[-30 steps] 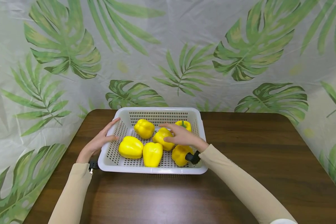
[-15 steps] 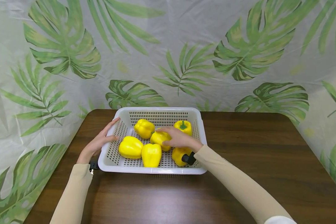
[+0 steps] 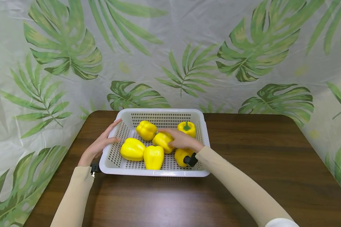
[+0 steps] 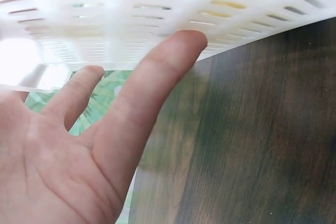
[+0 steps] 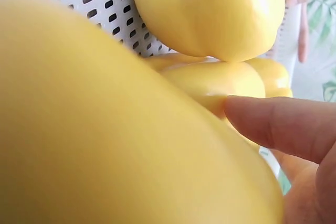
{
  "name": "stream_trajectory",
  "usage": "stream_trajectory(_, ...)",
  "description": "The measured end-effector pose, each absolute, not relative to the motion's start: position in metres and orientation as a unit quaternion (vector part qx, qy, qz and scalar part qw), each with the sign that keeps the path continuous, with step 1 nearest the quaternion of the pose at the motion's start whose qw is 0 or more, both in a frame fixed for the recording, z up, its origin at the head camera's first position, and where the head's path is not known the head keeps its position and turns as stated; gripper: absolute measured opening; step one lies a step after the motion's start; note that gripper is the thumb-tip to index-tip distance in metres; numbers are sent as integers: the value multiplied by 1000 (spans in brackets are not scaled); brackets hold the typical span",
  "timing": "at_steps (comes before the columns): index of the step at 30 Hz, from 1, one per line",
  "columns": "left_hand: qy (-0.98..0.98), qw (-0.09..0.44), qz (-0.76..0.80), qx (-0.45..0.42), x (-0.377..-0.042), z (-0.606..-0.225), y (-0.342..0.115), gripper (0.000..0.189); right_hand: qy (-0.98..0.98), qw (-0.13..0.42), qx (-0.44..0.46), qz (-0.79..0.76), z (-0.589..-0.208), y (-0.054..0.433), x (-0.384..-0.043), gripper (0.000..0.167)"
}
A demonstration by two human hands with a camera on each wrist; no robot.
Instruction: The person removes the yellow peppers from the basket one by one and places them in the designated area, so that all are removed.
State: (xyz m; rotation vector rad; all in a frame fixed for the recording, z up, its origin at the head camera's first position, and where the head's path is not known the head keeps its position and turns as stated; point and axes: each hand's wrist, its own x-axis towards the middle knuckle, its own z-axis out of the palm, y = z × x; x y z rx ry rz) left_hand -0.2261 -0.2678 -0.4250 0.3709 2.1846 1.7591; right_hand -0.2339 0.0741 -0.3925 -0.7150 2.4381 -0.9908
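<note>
A white slotted plastic basket point(image 3: 154, 172) stands on the table and holds several yellow bell peppers. My right hand point(image 3: 182, 139) reaches inside and grips the middle bell pepper point(image 3: 162, 142), thumb on its near side and fingers over its far side. In the right wrist view the thumb point(image 5: 283, 124) shows close up, and a large blurred pepper point(image 5: 131, 129) covers the lower left. At the basket's left side, my left hand point(image 3: 98, 144) rests with its fingers extended. From the left wrist view, its thumb point(image 4: 152, 85) lies against the slotted outer wall point(image 4: 121, 24).
Around the gripped pepper lie other bell peppers: back left point(image 3: 146, 130), left point(image 3: 132, 149), front point(image 3: 153, 157), back right point(image 3: 186, 129) and front right point(image 3: 182, 157). The brown wooden table point(image 3: 258, 151) extends to the right. Behind hangs a leaf-printed cloth point(image 3: 193, 37).
My right hand has moved a little left and closed around the middle pepper, which has turned and shifted slightly left. The front pepper has shifted slightly left too. My left hand stays put.
</note>
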Motion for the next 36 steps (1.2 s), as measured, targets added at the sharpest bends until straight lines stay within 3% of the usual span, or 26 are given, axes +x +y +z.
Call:
stream_trajectory(18, 761, 145, 617, 135, -225, -428, -269, 74, 863, 220, -253, -378, -391, 86, -233, 56)
stream_trajectory(36, 766, 138, 614, 130, -224, -427, -266, 75, 845, 187, -252, -432, -379, 102, -227, 54)
